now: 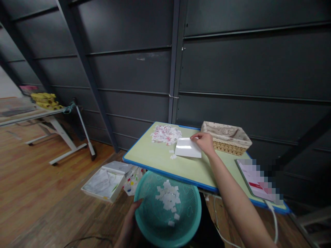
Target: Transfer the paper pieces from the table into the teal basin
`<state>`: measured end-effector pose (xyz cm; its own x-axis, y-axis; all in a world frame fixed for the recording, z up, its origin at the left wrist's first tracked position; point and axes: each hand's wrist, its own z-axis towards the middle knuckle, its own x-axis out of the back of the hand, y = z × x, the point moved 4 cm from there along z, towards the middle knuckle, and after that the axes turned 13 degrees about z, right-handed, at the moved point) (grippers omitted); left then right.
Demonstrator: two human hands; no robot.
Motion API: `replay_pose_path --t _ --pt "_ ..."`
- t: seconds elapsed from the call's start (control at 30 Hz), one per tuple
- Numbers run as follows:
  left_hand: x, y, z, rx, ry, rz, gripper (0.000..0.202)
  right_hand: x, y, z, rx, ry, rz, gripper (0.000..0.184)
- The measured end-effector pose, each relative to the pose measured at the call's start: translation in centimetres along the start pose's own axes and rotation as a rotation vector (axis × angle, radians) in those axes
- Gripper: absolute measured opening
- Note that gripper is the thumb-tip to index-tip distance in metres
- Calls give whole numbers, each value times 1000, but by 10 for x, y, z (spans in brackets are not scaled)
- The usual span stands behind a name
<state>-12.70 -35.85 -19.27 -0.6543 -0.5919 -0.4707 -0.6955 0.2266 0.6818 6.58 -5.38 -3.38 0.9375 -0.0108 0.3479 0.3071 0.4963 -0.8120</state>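
My right hand (203, 142) pinches the upper right edge of a glossy white card (187, 148), which stands tilted on the pale green tabletop (144, 151). Left of the card lies a heap of small paper pieces (167, 134), white with pink and red marks. A few loose scraps (173, 156) rest by the card's lower left corner. Below the table edge, my left hand (134, 208) grips the left rim of a teal plastic basket (198, 206). Small white squares (168, 196) lie in its bottom. Most of my left fingers are hidden behind the rim.
A cloth-lined wicker basket (229, 148) stands at the table's back right, with a tablet (256, 181) and its white cable (272, 213) nearer me. On the floor at left sits an open white box (104, 182). Farther left is a wheeled table (59, 127); a dark panelled wall (129, 69) rises behind.
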Motion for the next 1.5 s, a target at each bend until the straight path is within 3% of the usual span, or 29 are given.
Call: replay_pose_path --t 0.63,1.17,1.3,1.5 --pt "-3 2 -3 39 34 -44 49 9 0 2 0 38 7 20" --pt "-6 4 -5 29 4 -58 60 5 3 2 4 -103 48 19" --pt "-7 6 -5 -14 30 -19 61 5 5 2 17 -79 60 21" --pt "-5 3 -3 -5 3 -39 57 9 12 5 -42 -148 134 21"
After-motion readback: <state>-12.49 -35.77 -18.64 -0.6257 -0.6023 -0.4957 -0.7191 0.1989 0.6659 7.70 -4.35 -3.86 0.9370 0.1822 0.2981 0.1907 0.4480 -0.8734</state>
